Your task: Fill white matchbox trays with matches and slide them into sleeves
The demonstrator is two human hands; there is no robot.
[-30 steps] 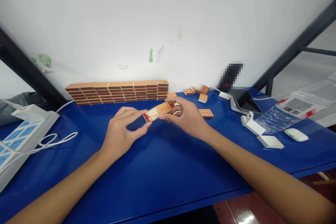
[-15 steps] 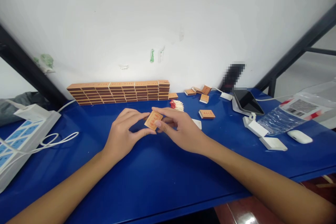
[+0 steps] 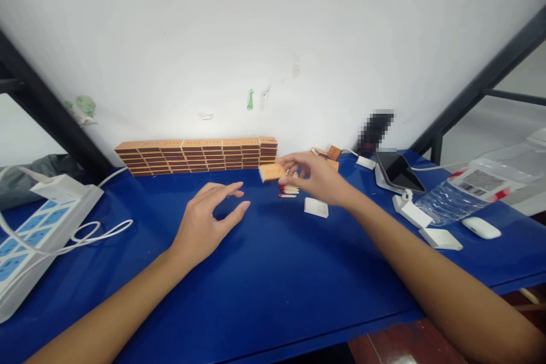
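My right hand (image 3: 315, 176) pinches an orange matchbox (image 3: 272, 172) by its right end, just in front of the stacked matchboxes. The held box is slightly blurred. Below that hand lie loose red-tipped matches (image 3: 288, 189), partly hidden by the fingers. A white matchbox tray (image 3: 316, 207) rests on the blue table to the right of the matches. My left hand (image 3: 211, 216) hovers over the table with thumb and fingers apart, holding nothing. Along the wall runs a long, neat stack of matchboxes (image 3: 191, 158), dark striking sides facing me.
Several loose matchboxes (image 3: 335, 152) lie by the wall, partly behind my right hand. Rightward are a black-screened device (image 3: 401, 172), white plastic pieces (image 3: 441, 238), a clear plastic bag (image 3: 447, 199) and a white mouse-shaped object (image 3: 481, 227). A power strip (image 3: 38, 233) with cables is at left.
My right hand has carried the matchbox away from my left hand, toward the stack's right end. My left hand has let go of it and stays near its place. The white tray now shows fully.
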